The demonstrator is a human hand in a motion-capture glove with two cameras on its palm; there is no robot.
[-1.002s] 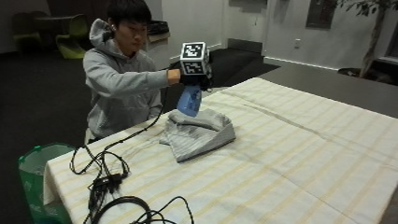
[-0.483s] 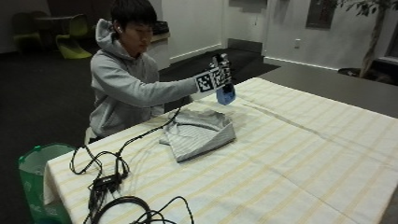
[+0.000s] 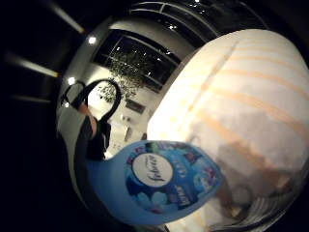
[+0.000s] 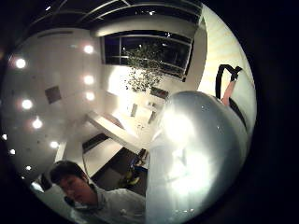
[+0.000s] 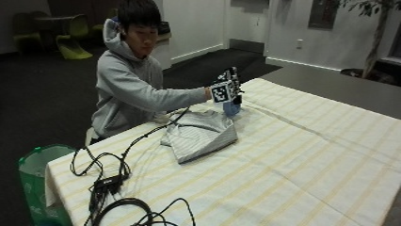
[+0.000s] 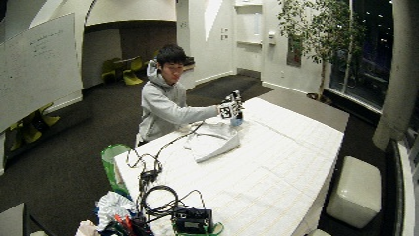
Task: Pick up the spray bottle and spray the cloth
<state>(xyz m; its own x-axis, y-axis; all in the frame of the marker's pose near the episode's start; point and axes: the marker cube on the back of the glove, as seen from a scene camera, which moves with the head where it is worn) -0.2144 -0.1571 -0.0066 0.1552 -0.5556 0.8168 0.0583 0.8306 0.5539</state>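
In the outside view my gloved right hand (image 5: pixel 227 90) grips the top of a blue spray bottle (image 5: pixel 232 108). The bottle is upright, just past the far edge of a folded grey striped cloth (image 5: pixel 200 134) that lies on the table (image 5: pixel 313 169). Its base is at or just above the tablecloth; I cannot tell which. The little finger side palm view shows the blue bottle (image 3: pixel 154 181) with its round white label close to the palm, the striped tablecloth (image 3: pixel 241 96) behind it. The thumb side palm view is largely filled by the bottle's pale upper part (image 4: pixel 196 158). The other hand is hidden.
Black cables (image 5: pixel 116 181) run from the person across the table's near left end. A green bin (image 5: pixel 34 162) stands on the floor by that corner. The yellow-striped tablecloth stretches wide to the right of the cloth. More gear (image 6: pixel 190 219) sits at the table's near end.
The hand with the bottle has moved from above the cloth to its far right side and come down towards the table. The cloth has stayed in place.
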